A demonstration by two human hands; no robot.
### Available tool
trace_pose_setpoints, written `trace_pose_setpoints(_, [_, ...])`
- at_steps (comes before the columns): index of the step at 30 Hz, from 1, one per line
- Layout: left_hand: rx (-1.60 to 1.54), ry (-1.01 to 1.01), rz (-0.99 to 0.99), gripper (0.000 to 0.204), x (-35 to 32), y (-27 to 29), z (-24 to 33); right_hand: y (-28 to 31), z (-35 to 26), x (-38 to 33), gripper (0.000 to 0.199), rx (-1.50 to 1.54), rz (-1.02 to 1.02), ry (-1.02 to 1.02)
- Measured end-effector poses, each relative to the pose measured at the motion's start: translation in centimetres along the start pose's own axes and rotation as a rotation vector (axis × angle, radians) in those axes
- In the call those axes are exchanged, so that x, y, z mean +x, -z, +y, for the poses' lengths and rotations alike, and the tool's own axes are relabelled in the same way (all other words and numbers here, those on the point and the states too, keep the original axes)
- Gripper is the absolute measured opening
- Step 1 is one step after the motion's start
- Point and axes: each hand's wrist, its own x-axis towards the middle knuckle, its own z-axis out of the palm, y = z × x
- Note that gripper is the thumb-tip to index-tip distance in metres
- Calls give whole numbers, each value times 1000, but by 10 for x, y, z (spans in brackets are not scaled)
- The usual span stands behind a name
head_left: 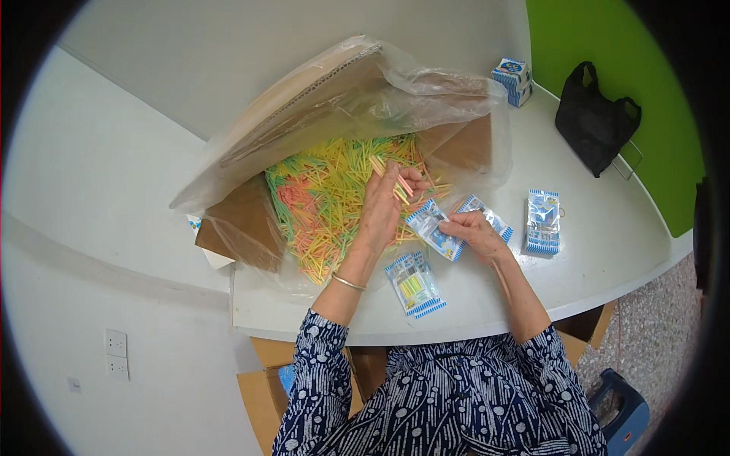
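Observation:
My left hand (382,207) is closed around a small bunch of thin coloured sticks (402,187), yellow and pink, above the open carton. Below it, loose sticks (334,190) in yellow, green and pink fill the carton. My right hand (474,231) pinches a small clear packet (428,220) with blue-and-white print, close to the left fingertips. Another such packet (488,212) shows partly behind the right hand. Nearer me, a packet (414,284) with yellow-green sticks visible inside lies on the white table (487,304).
A plastic liner (449,83) drapes over the carton's raised flaps (304,91). To the right are a stack of flat packets (543,220), small blue-and-white boxes (512,80) and a black bag (597,118). Cardboard boxes (258,387) and a blue stool (627,410) stand below the table edge.

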Motion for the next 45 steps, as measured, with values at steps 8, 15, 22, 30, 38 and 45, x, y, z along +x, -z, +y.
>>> trace_pose_setpoints(8, [196,-41,-63,44,-20,-11,-12,2,3,0,26,24,-40,-40])
trace_pose_setpoints(15, [312,-162,-118,37,-30,-16,-12,-1,-1,-5,24,-15,-67,-37])
trace_pose_setpoints(22, [305,-103,-96,34,-29,-17,-13,-4,-5,-6,28,-60,-108,-42])
trace_pose_setpoints(30, [195,-147,29,37,-36,-21,-18,-1,-4,-7,27,-157,-127,-19])
trace_pose_setpoints(38, [279,-97,37,36,-43,-14,-13,3,-2,-7,28,-237,-179,19])
trace_pose_setpoints(45, [290,-24,-4,35,-44,-10,-12,1,-1,-7,28,-355,-234,89])
